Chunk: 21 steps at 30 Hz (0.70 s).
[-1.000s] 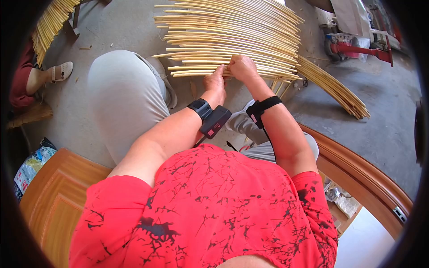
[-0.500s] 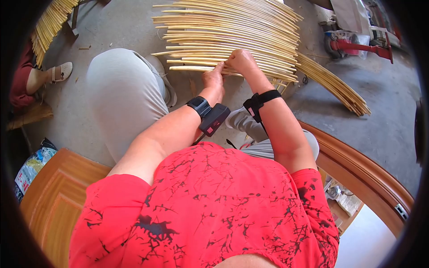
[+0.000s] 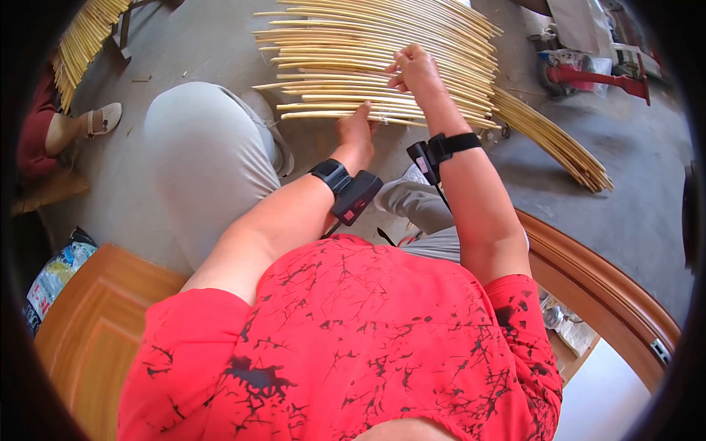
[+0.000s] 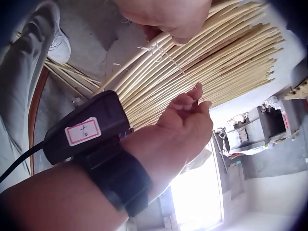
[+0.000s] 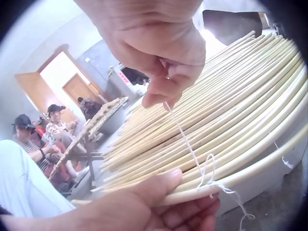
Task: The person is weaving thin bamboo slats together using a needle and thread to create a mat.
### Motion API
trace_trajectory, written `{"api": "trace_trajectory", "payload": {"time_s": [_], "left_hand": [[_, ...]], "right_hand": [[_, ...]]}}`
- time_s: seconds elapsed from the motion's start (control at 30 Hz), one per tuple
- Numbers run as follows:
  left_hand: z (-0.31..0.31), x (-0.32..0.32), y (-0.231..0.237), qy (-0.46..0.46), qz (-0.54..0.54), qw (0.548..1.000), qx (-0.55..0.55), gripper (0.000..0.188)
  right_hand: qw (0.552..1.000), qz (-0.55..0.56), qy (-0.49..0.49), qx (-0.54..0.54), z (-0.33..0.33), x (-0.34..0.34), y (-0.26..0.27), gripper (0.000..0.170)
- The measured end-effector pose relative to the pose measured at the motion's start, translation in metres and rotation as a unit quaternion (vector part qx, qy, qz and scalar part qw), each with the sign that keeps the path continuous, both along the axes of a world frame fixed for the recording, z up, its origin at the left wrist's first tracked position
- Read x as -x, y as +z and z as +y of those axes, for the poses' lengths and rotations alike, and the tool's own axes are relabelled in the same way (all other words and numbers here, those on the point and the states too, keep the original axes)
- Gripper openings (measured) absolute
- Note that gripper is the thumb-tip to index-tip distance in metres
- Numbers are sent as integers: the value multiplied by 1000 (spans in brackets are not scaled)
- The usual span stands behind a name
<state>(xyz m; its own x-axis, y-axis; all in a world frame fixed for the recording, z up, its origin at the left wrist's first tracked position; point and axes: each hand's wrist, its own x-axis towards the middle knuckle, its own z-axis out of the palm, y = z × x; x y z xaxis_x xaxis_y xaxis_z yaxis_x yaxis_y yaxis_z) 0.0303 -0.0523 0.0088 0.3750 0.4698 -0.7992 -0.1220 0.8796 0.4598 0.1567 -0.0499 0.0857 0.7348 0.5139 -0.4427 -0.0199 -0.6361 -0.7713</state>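
Observation:
A row of long, pale yellow rods lies side by side in front of me, like a slatted mat. My left hand holds the nearest rod, thumb on top and fingers curled beneath it. A thin white string is looped and knotted round that rod beside the left thumb. My right hand is raised over the rods and pinches the string, which runs straight from the knot up to its fingertips. Loose string ends hang below the knot.
A bundle of rods slants off to the right on the concrete floor. Beyond it stands a red metal part. Another person's foot and a second set of rods are at left. A wooden panel lies beside me.
My right hand was close beside the left at the front rods; it has lifted away up and to the right, drawing the string out. The left hand stays at the nearest rod.

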Motion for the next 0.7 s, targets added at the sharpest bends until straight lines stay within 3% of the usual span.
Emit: {"api": "trace_trajectory", "payload": {"time_s": [0.03,0.13,0.17,0.23,0.3,0.37,0.43,0.5,0.63,0.7], "left_hand": [[-2,-1,4,-16,11,1000,-7,12],[-4,2,2,-6,0,1000,-13,13],[-4,-1,-2,5,-10,1000,-13,13],[-5,0,-9,1,-10,999,-36,15],[-8,-1,-9,7,9,999,-49,16],[-5,-1,-11,3,28,999,-43,18],[-7,-1,-13,0,28,998,-53,18],[-7,0,-13,5,27,998,-58,19],[-6,0,-15,2,29,998,-62,20],[-7,0,-15,2,29,998,-58,19]], "right_hand": [[998,55,22,-13,-4,4,5,14],[996,78,-8,-50,-6,9,8,14],[985,99,-44,-135,-6,3,7,14],[923,109,-159,-332,5,-8,20,12],[900,114,-167,-385,5,-15,35,12],[848,139,-113,-498,7,-37,60,8],[769,142,-24,-623,-12,-69,110,13],[747,96,-170,-635,-28,-126,112,31],[690,87,-121,-709,-46,-118,231,8],[680,70,-104,-723,-60,-95,284,9]]}}
